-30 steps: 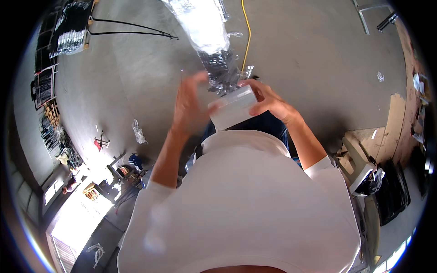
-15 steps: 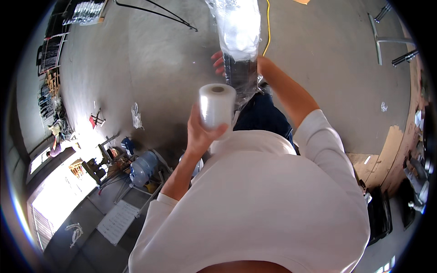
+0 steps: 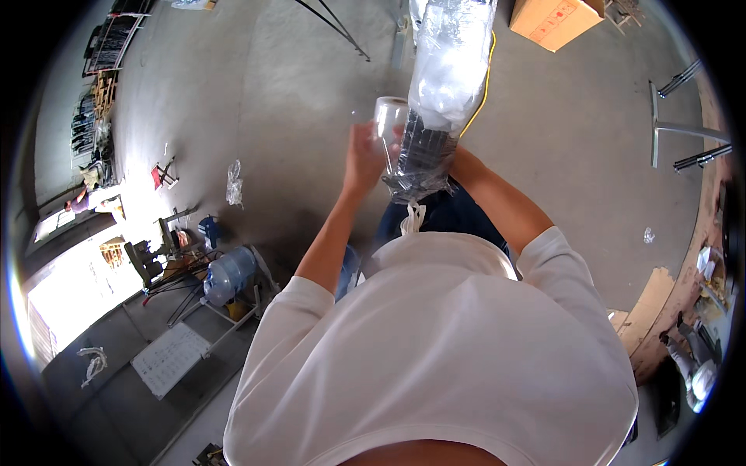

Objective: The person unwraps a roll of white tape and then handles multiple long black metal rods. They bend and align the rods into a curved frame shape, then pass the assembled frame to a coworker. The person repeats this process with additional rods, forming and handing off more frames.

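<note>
My left hand (image 3: 364,159) grips a roll of clear stretch film (image 3: 388,124), held upright next to a long bundle. That long bundle (image 3: 439,93) is wrapped in clear plastic, white at its upper part and dark near its lower end, and it reaches away across the floor. My right forearm (image 3: 497,198) runs up behind the bundle's dark end, and the right hand itself is hidden by the bundle. I wear a white shirt and dark trousers.
A grey concrete floor (image 3: 272,93) lies all around. A cardboard box (image 3: 553,19) sits at the top right and a yellow cable (image 3: 488,70) runs beside the bundle. A large blue water bottle (image 3: 229,273) lies on a metal stand at the left. Metal bars (image 3: 684,128) stand at right.
The film roll has moved from my chest side up and to the left of the bundle. My right hand has slipped behind the bundle and out of sight.
</note>
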`<state>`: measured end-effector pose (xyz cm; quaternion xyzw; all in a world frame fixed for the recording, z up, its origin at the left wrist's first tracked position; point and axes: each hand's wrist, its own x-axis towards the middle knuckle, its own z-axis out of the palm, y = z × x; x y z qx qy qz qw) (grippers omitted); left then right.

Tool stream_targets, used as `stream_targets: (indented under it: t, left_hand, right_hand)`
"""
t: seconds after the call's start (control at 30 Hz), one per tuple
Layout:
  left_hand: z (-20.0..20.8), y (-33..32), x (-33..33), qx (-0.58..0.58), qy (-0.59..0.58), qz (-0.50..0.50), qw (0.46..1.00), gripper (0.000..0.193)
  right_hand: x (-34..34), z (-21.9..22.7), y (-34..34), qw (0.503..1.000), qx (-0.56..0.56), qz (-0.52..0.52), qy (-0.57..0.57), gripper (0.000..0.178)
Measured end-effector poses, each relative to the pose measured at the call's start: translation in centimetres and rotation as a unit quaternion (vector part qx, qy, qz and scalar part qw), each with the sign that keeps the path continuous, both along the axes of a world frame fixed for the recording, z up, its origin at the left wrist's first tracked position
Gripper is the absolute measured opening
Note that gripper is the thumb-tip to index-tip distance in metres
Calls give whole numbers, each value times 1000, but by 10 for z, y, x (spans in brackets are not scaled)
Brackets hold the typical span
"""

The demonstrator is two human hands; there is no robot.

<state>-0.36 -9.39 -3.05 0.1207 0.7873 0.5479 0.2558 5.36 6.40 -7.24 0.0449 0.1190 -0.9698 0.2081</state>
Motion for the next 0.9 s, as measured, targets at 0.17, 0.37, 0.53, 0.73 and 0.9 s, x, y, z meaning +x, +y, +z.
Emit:
stream_targets:
  t: [0.17,0.37,0.53,0.73,0.9]
  left_hand:
    - [33,22,4,6,110,-106,988,48]
    - [69,52,29,-57,34,-169,983,69]
    - [63,61,30,-25,45,-149,988,54]
    - [62,64,9,-46,2,-146,988,51]
    - [51,69,3,-59,57,-154,985,50]
  right_hand:
    - [13,-41,16,952,234,-194,-25,32]
    - [13,-15,12,900,275,-327,-84,44]
    - [19,-13,44,795,538,-279,-36,38]
    - [51,44,92,788,581,-120,-165,61]
    - [100,44,99,964,156,-123,-177,61]
